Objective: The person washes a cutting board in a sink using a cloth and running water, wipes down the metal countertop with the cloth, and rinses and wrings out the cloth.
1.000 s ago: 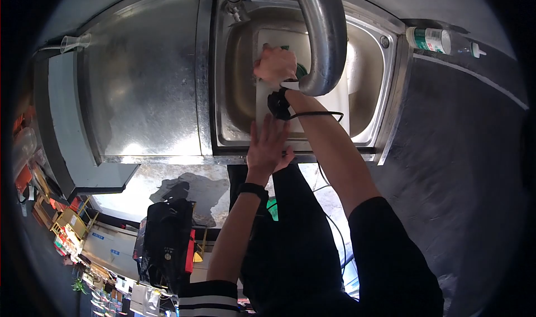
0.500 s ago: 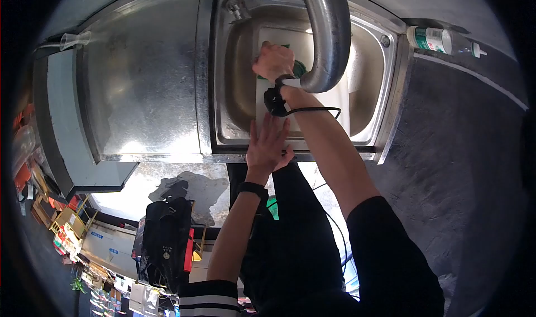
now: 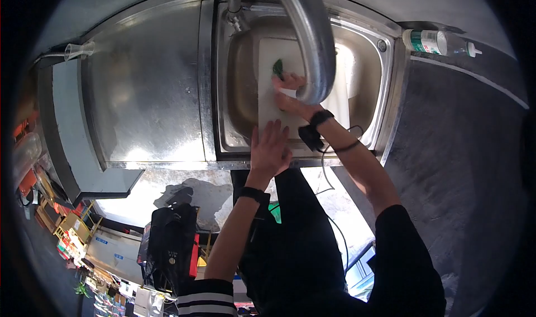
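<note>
A white cutting board (image 3: 271, 102) lies lengthwise in the steel sink (image 3: 240, 94). My left hand (image 3: 269, 148) rests with spread fingers on the board's near end. My right hand (image 3: 290, 88) is over the middle of the board, closed on a green scouring pad (image 3: 278, 67), part of which sticks out past the fingers. Motion blurs these fingers a little, and the thick metal pipe above covers part of the hand. On the right wrist is a black band with a small box (image 3: 310, 137) and a cable.
The curved metal pipe (image 3: 312, 43) hangs over the sink. A tap (image 3: 234, 18) stands at its back left corner. Left of the sink is a steel counter (image 3: 151, 88). A plastic bottle (image 3: 441, 42) lies at the right. Behind me a black bag (image 3: 170, 250) stands on the floor side.
My right hand has moved with the green pad, turning from a downward-pressing fist to a sideways grip, its wrist now nearer me and farther right. The left hand stays on the board.
</note>
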`<state>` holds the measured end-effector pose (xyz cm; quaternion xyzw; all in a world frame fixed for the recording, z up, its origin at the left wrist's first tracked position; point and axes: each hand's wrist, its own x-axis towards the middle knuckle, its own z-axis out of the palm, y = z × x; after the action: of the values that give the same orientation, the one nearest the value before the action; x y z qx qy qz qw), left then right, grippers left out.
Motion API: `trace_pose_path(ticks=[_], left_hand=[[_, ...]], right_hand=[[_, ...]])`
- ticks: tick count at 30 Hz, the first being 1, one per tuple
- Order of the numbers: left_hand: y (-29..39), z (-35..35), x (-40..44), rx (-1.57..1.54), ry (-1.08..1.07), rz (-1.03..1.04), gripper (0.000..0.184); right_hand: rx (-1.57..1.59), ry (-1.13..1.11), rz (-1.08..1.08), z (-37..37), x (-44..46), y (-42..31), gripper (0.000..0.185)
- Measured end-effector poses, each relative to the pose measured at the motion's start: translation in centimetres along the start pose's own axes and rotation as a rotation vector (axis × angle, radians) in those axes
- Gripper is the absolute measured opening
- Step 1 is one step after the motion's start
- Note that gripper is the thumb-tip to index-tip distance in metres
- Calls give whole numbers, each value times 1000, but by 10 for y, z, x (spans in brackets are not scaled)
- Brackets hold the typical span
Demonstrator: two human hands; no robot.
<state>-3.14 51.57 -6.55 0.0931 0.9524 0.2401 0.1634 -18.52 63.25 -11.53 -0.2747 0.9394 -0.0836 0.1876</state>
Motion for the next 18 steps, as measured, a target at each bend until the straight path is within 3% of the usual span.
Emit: trace_pose_path(ticks=[1, 4, 6, 8, 13, 18], left_hand=[[1, 0, 5, 13, 9, 3, 44], [16, -35, 51, -120, -271, -253, 27], [13, -33, 78, 2, -168, -206, 22], [7, -23, 107, 49, -37, -160, 22], [-23, 16, 172, -19, 342, -57, 28], [-1, -50, 171, 43, 70, -248, 23]], right_hand=[[101, -46, 91, -11, -15, 4, 38], [286, -145, 311, -39, -53, 21, 34], [258, -157, 393, -51, -73, 36, 30], [329, 63, 308, -33, -101, 51, 28], [-41, 182, 201, -39, -126, 38, 44], [-60, 229, 232, -19, -133, 39, 46]])
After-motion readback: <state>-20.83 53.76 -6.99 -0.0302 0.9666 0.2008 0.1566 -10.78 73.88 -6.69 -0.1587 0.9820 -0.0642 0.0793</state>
